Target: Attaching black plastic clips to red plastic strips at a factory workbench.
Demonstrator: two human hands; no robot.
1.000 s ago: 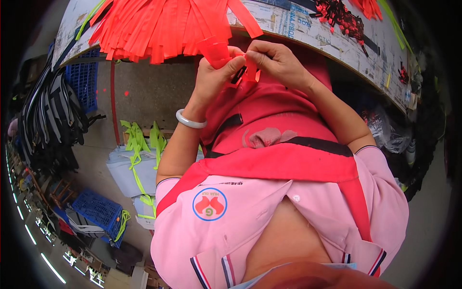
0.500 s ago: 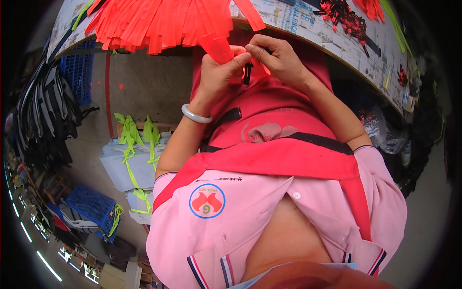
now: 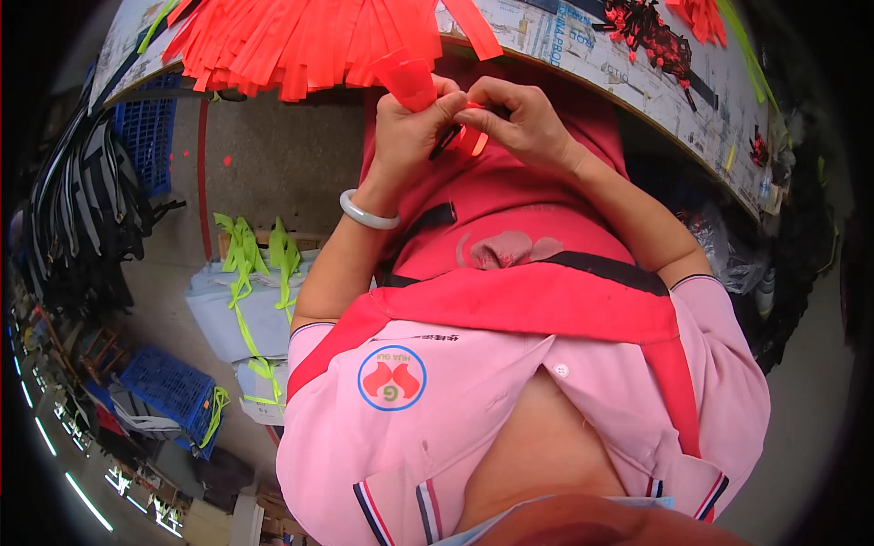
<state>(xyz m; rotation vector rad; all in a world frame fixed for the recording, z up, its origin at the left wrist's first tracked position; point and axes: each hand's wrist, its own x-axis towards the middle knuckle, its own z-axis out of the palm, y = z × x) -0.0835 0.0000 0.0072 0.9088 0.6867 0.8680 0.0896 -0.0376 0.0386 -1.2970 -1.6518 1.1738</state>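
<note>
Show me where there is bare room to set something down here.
Tabletop: a bare patch between the orange strips and the black-and-red bundle. Floor: a bare patch bordered by the red line, the red apron and the grey stack. Crowded: the table where strips and bundle lie.

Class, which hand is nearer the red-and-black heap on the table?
Right. The right hand is left of the heap; the left hand is farther left.

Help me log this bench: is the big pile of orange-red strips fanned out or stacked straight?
Fanned out: the orange-red strips splay at differing angles across the table, ends reaching past its near edge.
</note>
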